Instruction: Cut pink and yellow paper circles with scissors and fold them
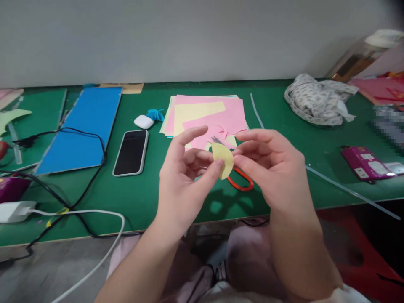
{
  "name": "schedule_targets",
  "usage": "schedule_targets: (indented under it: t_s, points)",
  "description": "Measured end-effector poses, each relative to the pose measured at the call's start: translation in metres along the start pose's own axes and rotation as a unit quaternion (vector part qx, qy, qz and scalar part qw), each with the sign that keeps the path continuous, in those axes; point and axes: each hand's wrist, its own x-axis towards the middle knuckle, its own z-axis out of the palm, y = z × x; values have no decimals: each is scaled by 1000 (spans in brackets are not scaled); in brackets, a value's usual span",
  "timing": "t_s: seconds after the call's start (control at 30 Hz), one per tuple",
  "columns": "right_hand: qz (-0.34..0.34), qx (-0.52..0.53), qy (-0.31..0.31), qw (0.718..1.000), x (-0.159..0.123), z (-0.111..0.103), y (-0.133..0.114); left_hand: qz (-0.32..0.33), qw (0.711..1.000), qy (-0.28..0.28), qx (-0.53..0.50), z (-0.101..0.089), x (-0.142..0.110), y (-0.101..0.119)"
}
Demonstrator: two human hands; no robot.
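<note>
A yellow paper piece [225, 162] with a rounded right side is hovering above the near part of the green table [274, 113]. The left hand [187, 174] is gripping it between thumb and fingers; the right hand [271, 164] is pinching its right edge. Scissors [242, 189] with a red handle are lying below the hands. Farther off, coloured sheets [205, 110] are resting stacked. A phone [131, 152] is lying left, a patterned cloth [315, 100] far right.

Yellow paper piece [222, 155], green table [142, 202] (orange-red scissors handle [242, 188]).
</note>
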Motion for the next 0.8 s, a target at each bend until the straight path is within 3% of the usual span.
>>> schedule_targets:
  t_s: [0.4,0.8]
  points:
    - [5,35,48,998,2,7,10,-12,999,15,-38,-1,3,-5]
    - [9,31,24,999,1,10,10,-90,990,-11,-104,-4,10,-5]
